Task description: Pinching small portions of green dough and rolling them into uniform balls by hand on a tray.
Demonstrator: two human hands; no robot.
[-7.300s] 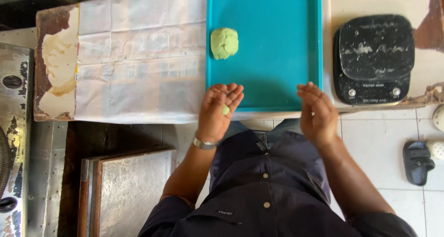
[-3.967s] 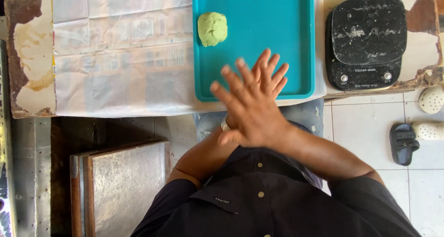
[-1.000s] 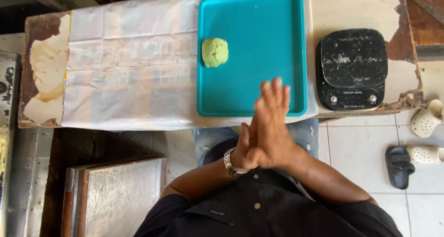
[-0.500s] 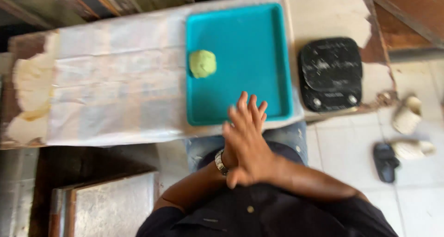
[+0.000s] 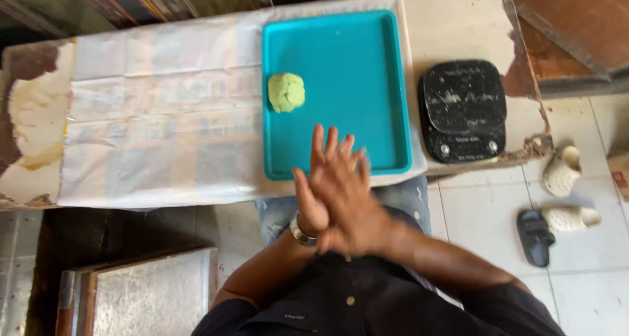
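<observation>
A: Hands? Right hand (image 5: 350,202) lies flat over left hand (image 5: 313,202), palms pressed, fingers straight. What's between them is hidden; cannot tell.

B: Dough ball (image 5: 286,92)?

A: Green, on the teal tray (image 5: 367,80), against its left rim, well apart from the hands.

B: Advice?

A: For rolling, I'd judge even palm pressure, hands over the tray's near edge.

B: Room?

A: Tray's middle and right bare; black scale (image 5: 463,109) just beside the tray, at the worktop's right edge.

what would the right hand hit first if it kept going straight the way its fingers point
Probably the teal tray: the right hand, pressed over the left hand, points across its near rim. Height above it is unclear.
</observation>
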